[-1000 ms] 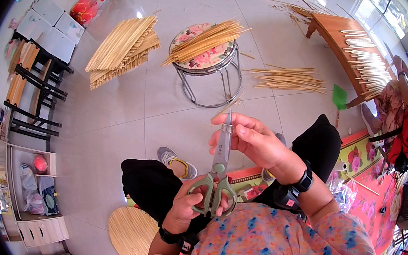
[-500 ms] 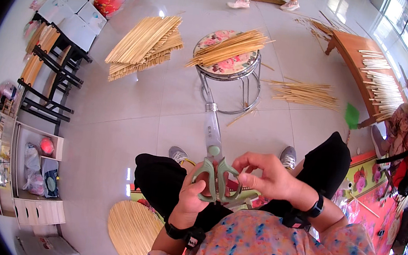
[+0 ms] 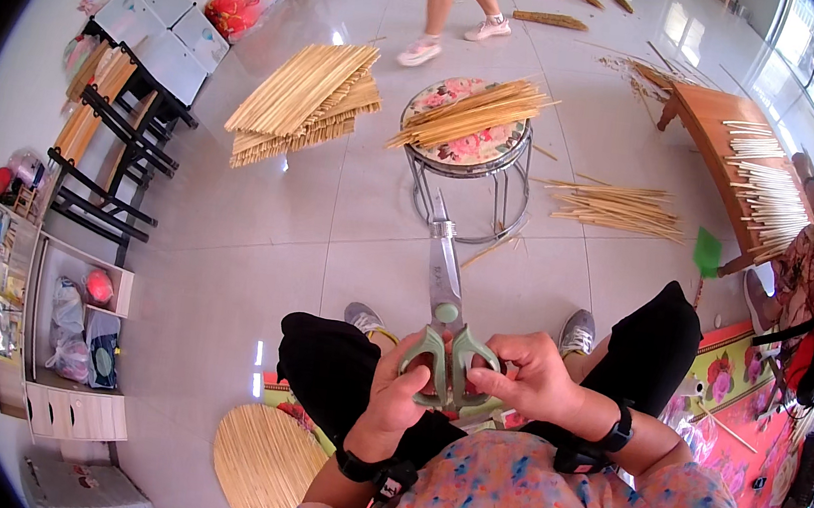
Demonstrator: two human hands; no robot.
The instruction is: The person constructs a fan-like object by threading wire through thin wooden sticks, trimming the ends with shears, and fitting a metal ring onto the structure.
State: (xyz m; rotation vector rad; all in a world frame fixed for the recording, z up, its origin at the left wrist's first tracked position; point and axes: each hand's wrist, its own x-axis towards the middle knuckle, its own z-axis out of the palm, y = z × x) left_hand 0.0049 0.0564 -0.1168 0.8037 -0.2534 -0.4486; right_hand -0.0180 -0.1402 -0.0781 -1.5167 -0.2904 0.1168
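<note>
A pair of scissors [image 3: 444, 313] with pale green handles is held in front of my lap, its closed blades pointing away from me toward the stool. My left hand [image 3: 395, 393] is closed round the left handle loop, the thumb lying at its opening. Round the right loop, the fingers of my right hand [image 3: 536, 371] are wrapped, with the thumb across the loop. Beyond the blade tips, a bundle of thin straw-coloured sticks [image 3: 478, 114] lies across a round stool [image 3: 418, 158] with a flowered seat and metal legs.
Stacked stick mats [image 3: 299, 96] lie on the floor to the far left, loose sticks [image 3: 618, 208] right of the stool. An oval stick mat [image 3: 265, 464] is by my left side. On the right, pale sticks cover a wooden bench [image 3: 702, 107] beside a seated person. Someone's legs [image 3: 438, 2] pass behind the stool.
My right hand has closed round the right handle loop, which its fingertips only touched before. The walking person has stepped left. The view has shifted slightly.
</note>
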